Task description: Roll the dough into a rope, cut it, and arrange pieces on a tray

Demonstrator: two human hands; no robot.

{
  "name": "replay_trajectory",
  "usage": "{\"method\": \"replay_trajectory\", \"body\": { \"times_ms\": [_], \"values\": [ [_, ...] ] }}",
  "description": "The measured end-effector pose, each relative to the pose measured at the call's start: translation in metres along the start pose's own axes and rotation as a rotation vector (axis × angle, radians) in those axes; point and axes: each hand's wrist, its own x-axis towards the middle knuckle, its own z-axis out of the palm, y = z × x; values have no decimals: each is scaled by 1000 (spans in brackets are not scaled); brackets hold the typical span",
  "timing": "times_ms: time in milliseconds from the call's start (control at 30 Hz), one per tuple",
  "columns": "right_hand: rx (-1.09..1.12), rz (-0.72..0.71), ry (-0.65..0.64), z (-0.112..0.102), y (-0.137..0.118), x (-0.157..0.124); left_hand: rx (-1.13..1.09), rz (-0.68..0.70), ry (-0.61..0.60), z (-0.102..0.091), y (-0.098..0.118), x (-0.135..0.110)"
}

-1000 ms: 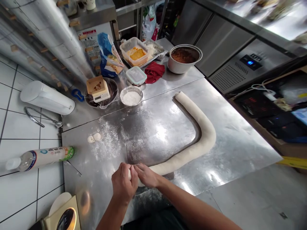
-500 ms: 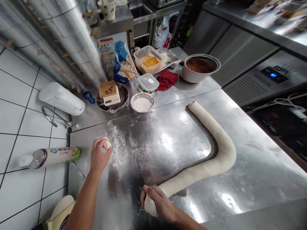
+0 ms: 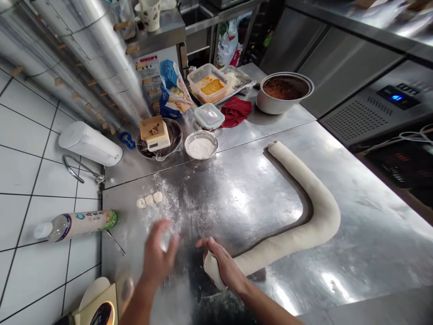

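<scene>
Head view: dough rope (image 3: 324,221) end held in right-hand grip (image 3: 225,262)

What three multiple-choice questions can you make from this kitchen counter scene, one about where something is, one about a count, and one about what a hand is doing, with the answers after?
1. Where is the red cloth?
A) On the white tiles
B) On the digital scale
C) Between the small lidded container and the steel pot

2. How many small dough pieces lie near the left hand?
A) Two
B) Three
C) Five

3. What is the right hand doing with the dough rope?
A) Holding its near end
B) Holding its far end
C) Nothing, the hand is off it

Answers:
1 C: the cloth lies with the container on one side and the pot on the other.
2 B: three pale pieces sit in a short row.
3 A: the hand closes around the end nearest the person.
</scene>
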Motion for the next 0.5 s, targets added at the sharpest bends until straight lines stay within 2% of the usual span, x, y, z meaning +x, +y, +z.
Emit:
{"method": "replay_trajectory", "body": {
  "times_ms": [33, 67, 100, 133, 200, 267, 367, 500],
  "values": [
    [26, 9, -1, 0, -3, 1, -100, 31, -173, 7, 21, -21],
    [55, 16, -21, -1, -5, 2, -168, 41, -276, 14, 39, -37],
    [89, 16, -65, -2, -8, 3, -220, 29, -346, 22, 52, -50],
    [120, 7, -131, -3, -11, 4, -249, 2, -361, 29, 60, -58],
    [135, -12, -262, -8, -14, 4, -262, -58, -296, 37, 67, -63],
    [48, -6, -303, -14, -16, 5, -225, -88, -205, 38, 66, -58],
    [-154, -2, -239, -23, -14, 6, -176, -89, -67, 35, 61, -48],
    [-497, -294, -124, -28, -3, 9, -151, 38, -59, 45, 67, -43]
  ]
}}
